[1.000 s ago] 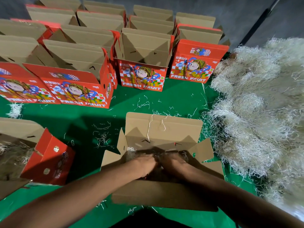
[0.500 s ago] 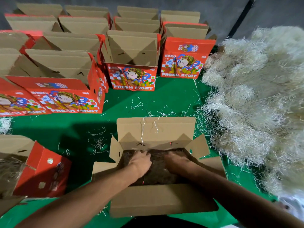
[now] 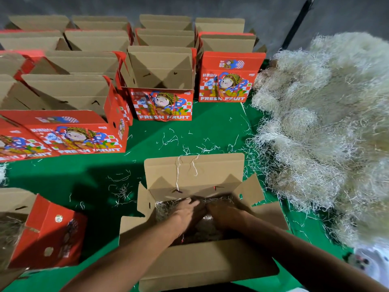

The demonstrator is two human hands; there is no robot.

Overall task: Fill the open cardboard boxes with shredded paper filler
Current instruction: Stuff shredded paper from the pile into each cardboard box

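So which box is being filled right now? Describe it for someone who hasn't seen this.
Start at the big pale shredded paper pile on the right of the green table. Just left of it, nearest the camera, stands an open box. Unlike the others, both hands are inside it.

Left forearm: bare, extends from lower left, angled up and rightward. Left hand (image 3: 186, 212): palm down, fingers straight and together, pointing right. Right forearm: bare, extends from lower right, angled up and leftward. Right hand (image 3: 224, 214): back upward, fingers bent downward, fingertips hidden. Both hands: side by side, nearly touching.
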